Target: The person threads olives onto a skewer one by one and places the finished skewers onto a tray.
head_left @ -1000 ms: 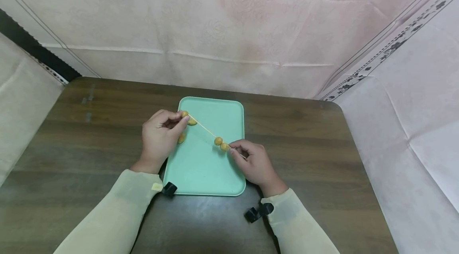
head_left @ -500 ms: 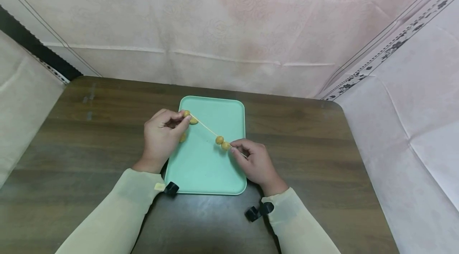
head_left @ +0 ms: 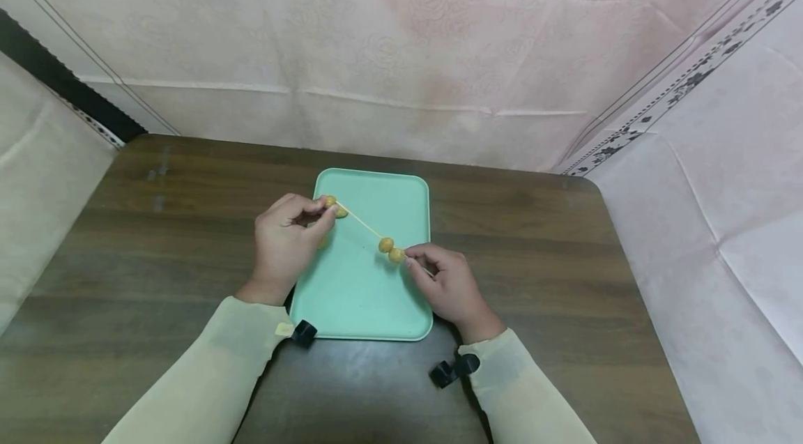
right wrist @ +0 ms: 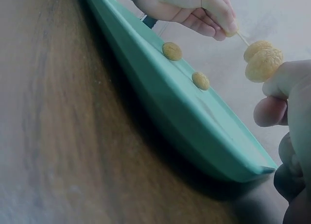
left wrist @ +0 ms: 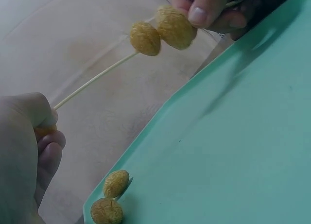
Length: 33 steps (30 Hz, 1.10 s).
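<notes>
Above the tray, my right hand [head_left: 445,284] pinches a thin wooden skewer [head_left: 360,222] near its lower end. Two wrinkled golden-brown balls, a nearer one [head_left: 396,256] and a farther one [head_left: 385,245], are threaded on it, right beside those fingers. At the skewer's other end, a third ball [head_left: 330,201] is pinched between the thumb and fingers of my left hand [head_left: 285,238]. Whether the tip has entered that ball is hidden by the fingers. Two more balls lie on the tray, one [left wrist: 116,183] close to the other [left wrist: 107,211], near its left side.
A mint-green rectangular tray [head_left: 364,304] with a low rim lies on the brown wooden table [head_left: 533,256]. Pale patterned cloth [head_left: 401,47] hangs behind the table and along both sides. Black cameras are strapped at both wrists.
My left hand, with its ball, has shifted slightly to the right. The right hand and the threaded balls have barely moved. Both grips look the same.
</notes>
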Each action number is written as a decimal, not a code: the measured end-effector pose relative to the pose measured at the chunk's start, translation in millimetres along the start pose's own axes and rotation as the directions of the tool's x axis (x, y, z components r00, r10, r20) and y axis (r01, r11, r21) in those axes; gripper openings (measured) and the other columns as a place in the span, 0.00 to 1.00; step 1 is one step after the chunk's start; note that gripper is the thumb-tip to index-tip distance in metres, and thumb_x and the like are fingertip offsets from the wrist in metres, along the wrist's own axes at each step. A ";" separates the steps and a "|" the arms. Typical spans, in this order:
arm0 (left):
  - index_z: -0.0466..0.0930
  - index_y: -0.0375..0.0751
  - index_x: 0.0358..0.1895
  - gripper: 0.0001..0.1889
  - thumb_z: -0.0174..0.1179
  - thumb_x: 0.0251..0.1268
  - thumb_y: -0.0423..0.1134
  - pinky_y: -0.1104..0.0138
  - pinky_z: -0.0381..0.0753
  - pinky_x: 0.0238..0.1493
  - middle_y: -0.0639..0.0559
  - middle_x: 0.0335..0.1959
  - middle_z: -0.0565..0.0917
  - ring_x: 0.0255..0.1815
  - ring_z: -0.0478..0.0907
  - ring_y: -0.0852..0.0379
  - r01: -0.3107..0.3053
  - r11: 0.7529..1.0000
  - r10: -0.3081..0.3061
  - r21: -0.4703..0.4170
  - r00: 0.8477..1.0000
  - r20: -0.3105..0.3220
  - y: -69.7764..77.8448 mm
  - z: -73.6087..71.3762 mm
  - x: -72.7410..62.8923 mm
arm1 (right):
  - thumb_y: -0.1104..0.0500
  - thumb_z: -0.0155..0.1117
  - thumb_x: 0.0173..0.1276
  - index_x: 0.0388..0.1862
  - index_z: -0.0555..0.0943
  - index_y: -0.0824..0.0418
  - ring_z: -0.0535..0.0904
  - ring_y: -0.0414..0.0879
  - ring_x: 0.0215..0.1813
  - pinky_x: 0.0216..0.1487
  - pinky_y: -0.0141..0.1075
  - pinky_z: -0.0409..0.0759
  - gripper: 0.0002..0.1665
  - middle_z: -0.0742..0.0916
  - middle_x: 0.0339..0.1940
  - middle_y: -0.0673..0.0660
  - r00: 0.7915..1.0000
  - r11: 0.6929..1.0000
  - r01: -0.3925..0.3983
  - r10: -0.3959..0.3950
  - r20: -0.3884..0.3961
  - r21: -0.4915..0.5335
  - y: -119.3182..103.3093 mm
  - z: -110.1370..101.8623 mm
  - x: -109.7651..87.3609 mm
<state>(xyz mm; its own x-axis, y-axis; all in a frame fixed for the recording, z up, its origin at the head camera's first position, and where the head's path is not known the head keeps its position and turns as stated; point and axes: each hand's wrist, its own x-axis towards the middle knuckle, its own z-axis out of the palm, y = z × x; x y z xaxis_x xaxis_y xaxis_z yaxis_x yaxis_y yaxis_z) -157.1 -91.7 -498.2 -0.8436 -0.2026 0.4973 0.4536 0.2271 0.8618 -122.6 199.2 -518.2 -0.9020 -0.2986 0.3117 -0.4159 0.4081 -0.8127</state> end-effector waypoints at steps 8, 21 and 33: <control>0.97 0.43 0.42 0.04 0.81 0.68 0.33 0.78 0.90 0.49 0.50 0.44 0.94 0.45 0.92 0.60 -0.107 0.987 0.086 0.123 0.983 0.163 3.1 10.8 -6.1 | 0.60 0.72 0.84 0.54 0.93 0.56 0.73 0.37 0.27 0.28 0.31 0.76 0.07 0.89 0.31 0.47 1.000 1.000 0.006 -0.006 0.012 -0.005 -4.1 3.2 3.2; 0.97 0.45 0.42 0.06 0.83 0.66 0.31 0.79 0.89 0.48 0.55 0.41 0.95 0.44 0.93 0.56 -0.134 0.983 0.096 0.126 0.959 0.266 11.1 14.6 -7.6 | 0.59 0.73 0.83 0.54 0.94 0.56 0.74 0.37 0.27 0.28 0.30 0.77 0.07 0.89 0.31 0.47 1.000 1.000 0.018 -0.018 -0.009 -0.020 -3.0 2.6 1.5; 0.97 0.44 0.46 0.08 0.83 0.67 0.34 0.80 0.89 0.51 0.56 0.43 0.94 0.45 0.92 0.60 -0.190 0.969 0.128 0.158 0.933 0.336 15.3 14.9 -8.1 | 0.59 0.73 0.83 0.54 0.94 0.56 0.73 0.38 0.27 0.28 0.31 0.76 0.07 0.87 0.30 0.46 1.000 1.000 -0.007 0.006 -0.015 -0.015 -4.4 2.0 2.3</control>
<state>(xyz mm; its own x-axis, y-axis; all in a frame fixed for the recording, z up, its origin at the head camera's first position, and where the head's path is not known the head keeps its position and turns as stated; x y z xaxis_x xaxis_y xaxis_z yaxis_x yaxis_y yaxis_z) -147.6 -72.4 -490.5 -0.8254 0.1599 0.5414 0.5545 0.4094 0.7245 -122.6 194.9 -514.9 -0.9063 -0.2828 0.3141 -0.4118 0.4229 -0.8072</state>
